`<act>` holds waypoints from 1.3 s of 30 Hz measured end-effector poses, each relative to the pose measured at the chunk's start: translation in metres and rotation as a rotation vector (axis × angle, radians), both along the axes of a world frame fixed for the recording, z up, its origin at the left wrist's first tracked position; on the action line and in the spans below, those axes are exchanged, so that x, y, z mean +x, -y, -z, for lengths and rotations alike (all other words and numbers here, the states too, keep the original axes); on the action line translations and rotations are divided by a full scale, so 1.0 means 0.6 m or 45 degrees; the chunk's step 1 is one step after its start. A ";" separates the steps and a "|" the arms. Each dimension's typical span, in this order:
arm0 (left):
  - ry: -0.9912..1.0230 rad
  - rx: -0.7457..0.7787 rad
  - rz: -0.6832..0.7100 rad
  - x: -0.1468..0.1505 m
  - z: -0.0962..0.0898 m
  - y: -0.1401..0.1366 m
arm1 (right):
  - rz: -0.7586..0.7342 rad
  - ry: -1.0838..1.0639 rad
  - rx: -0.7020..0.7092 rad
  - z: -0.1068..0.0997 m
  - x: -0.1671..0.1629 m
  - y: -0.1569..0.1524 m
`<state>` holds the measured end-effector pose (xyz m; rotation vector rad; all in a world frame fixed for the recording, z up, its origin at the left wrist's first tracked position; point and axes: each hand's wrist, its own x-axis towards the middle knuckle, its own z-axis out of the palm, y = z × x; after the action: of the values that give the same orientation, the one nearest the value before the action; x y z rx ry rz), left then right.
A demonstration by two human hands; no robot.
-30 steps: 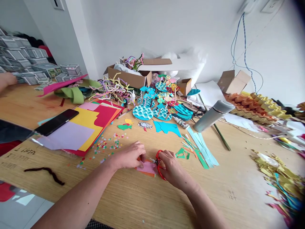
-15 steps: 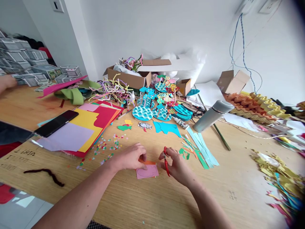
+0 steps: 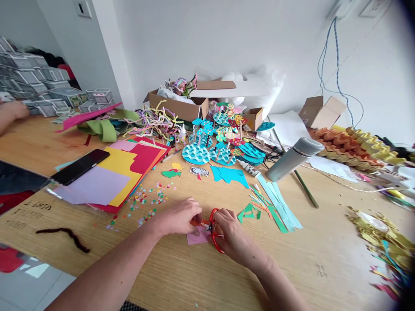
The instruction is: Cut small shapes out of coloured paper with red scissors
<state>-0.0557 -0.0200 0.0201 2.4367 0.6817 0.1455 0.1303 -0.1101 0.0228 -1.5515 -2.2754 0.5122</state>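
My left hand [image 3: 183, 217] pinches the upper edge of a small pink paper piece [image 3: 196, 238], which has a pencil outline on it. A strip of orange paper shows behind the pink piece. Red-handled scissors [image 3: 214, 224] are gripped in my right hand [image 3: 234, 235], their blades pointing left at the paper's right side. Whether the blades have bitten into the paper is hard to make out. Beyond my hands lie a green and yellow paper cutout [image 3: 171, 172], a printed figure cutout [image 3: 199, 172] and a blue paper sheet [image 3: 231, 176].
Stacked coloured paper [image 3: 94, 185] with a black phone [image 3: 81, 166] lies at left, near paper confetti [image 3: 147, 203]. A grey bottle [image 3: 293, 160] and paper strips [image 3: 279, 203] are at right. Blue wavy-based crafts [image 3: 196, 154] stand behind. Another person's hand [image 3: 14, 110] is far left.
My right hand has brought the scissors left to the pink paper, turning the blades toward it. My left hand keeps its hold. The view has shifted slightly.
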 end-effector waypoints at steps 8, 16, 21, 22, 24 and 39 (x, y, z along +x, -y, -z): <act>0.048 -0.091 -0.028 0.001 0.007 0.000 | 0.035 -0.161 0.033 0.008 0.000 -0.001; 0.216 -0.650 -0.219 0.001 -0.002 -0.003 | 0.358 -0.702 0.014 0.000 0.006 -0.008; 0.439 -0.856 -0.282 0.006 -0.002 -0.003 | 0.431 -1.041 -0.119 -0.003 0.003 -0.012; 0.453 -0.884 -0.281 0.007 -0.001 -0.002 | 0.448 -1.073 -0.136 -0.004 0.001 -0.012; 0.462 -0.925 -0.272 0.011 0.002 0.000 | 0.491 -1.101 -0.140 -0.004 -0.004 -0.013; 0.667 -1.024 -0.429 0.016 -0.004 0.004 | 0.637 -1.194 0.096 -0.003 -0.006 -0.010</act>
<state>-0.0460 -0.0224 0.0222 1.4224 0.7179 0.5122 0.1266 -0.1044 0.0243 -1.3503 -1.1524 0.7762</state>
